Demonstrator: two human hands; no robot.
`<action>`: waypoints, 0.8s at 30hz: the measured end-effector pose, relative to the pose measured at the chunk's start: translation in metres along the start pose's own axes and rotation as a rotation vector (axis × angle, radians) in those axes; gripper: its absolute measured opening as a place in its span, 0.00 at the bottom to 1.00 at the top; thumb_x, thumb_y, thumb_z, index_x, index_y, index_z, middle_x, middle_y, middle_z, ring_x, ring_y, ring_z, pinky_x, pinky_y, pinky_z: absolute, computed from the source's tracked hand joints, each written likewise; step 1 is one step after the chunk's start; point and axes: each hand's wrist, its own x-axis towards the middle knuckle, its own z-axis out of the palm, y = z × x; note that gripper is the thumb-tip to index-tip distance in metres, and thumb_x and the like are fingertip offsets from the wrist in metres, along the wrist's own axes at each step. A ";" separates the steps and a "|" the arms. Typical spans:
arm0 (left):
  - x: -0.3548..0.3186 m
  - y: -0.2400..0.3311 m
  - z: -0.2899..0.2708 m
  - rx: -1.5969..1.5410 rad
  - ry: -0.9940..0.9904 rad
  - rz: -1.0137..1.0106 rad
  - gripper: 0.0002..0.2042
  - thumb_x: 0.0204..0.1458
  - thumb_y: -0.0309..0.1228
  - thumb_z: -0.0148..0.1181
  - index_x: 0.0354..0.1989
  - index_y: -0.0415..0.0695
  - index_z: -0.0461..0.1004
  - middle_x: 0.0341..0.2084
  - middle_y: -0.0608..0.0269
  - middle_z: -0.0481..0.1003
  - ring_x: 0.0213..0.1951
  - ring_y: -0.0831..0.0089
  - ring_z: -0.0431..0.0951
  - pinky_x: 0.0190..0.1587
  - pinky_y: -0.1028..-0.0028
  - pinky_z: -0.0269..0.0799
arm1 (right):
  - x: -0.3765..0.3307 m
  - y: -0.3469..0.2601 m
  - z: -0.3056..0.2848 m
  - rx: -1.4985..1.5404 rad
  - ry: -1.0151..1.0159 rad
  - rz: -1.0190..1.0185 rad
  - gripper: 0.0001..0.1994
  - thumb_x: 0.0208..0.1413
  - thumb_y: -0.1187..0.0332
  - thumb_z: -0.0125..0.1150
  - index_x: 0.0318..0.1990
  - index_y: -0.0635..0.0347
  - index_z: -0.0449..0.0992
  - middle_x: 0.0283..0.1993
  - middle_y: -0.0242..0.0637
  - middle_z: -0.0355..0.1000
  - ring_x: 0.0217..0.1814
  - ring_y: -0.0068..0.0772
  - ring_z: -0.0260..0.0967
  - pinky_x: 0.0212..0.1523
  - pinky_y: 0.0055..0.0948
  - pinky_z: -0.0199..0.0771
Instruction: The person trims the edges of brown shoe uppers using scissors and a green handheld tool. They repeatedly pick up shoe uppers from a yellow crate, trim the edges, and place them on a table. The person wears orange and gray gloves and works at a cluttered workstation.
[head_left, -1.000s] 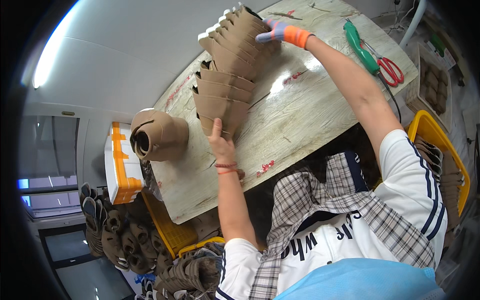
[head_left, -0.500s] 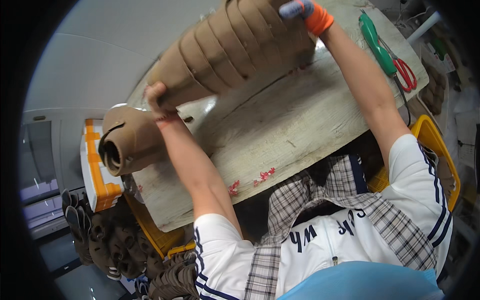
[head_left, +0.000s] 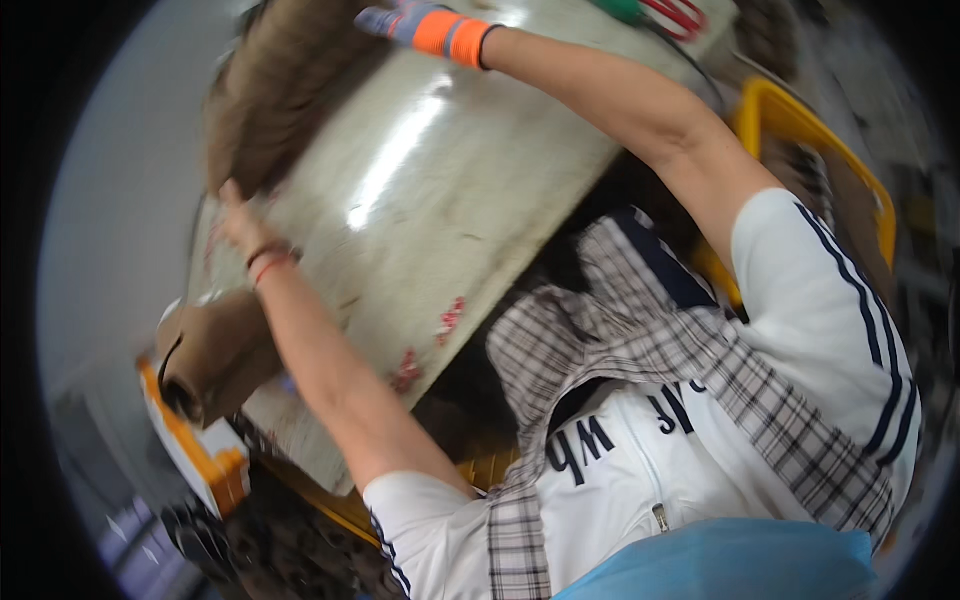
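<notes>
Since 0.5 s ago, the brown cardboard stack (head_left: 275, 95) has swung further toward the frame's upper left, blurred. Bare left hand (head_left: 235, 205) presses its lower end at middle left; whether it grips I cannot tell. Stack's long axis runs up-right to the gloved right hand (head_left: 415, 22), closed on the top end. Pale worktable (head_left: 440, 230) lies free between; its edge and 1 yellow crate (head_left: 790, 110) sit right.

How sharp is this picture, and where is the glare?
Head view: motion blur smears the brown cardboard stack and left hand; a bright glare streak lies on the table; fisheye bending and a dark rim frame everything.
</notes>
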 end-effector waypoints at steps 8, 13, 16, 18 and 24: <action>-0.271 0.017 -0.024 0.763 -0.156 0.704 0.11 0.58 0.21 0.49 0.46 0.32 0.73 0.49 0.50 0.70 0.51 0.62 0.70 0.52 0.70 0.69 | -0.311 0.020 -0.283 -0.369 -0.383 0.570 0.15 0.60 0.61 0.52 0.25 0.59 0.74 0.18 0.34 0.68 0.21 0.30 0.67 0.25 0.28 0.67; -0.370 -0.032 -0.011 0.747 -0.231 0.616 0.08 0.54 0.18 0.52 0.39 0.36 0.76 0.46 0.50 0.72 0.47 0.60 0.73 0.52 0.65 0.69 | -0.368 0.167 -0.280 -0.816 -0.733 0.405 0.10 0.53 0.65 0.53 0.38 0.61 0.75 0.34 0.47 0.72 0.35 0.46 0.69 0.36 0.39 0.70; -0.378 -0.034 -0.009 0.989 -0.397 0.867 0.08 0.51 0.19 0.56 0.38 0.38 0.78 0.41 0.55 0.76 0.45 0.60 0.73 0.56 0.62 0.61 | -0.297 0.146 -0.265 -1.244 -0.044 0.636 0.28 0.48 0.56 0.58 0.56 0.61 0.64 0.54 0.48 0.67 0.54 0.50 0.64 0.51 0.41 0.66; -0.374 -0.038 -0.006 0.978 -0.381 0.830 0.08 0.51 0.20 0.56 0.38 0.39 0.78 0.39 0.57 0.77 0.44 0.62 0.74 0.57 0.64 0.60 | -0.267 0.188 -0.286 -1.281 0.103 0.690 0.36 0.39 0.51 0.66 0.56 0.61 0.65 0.56 0.47 0.66 0.58 0.47 0.64 0.57 0.40 0.65; -0.358 -0.057 -0.006 0.899 -0.377 0.811 0.08 0.50 0.19 0.56 0.38 0.39 0.78 0.36 0.58 0.77 0.42 0.66 0.74 0.55 0.66 0.60 | -0.304 0.241 -0.301 -0.896 -0.867 0.612 0.23 0.38 0.57 0.67 0.43 0.58 0.77 0.42 0.47 0.75 0.43 0.45 0.73 0.42 0.39 0.71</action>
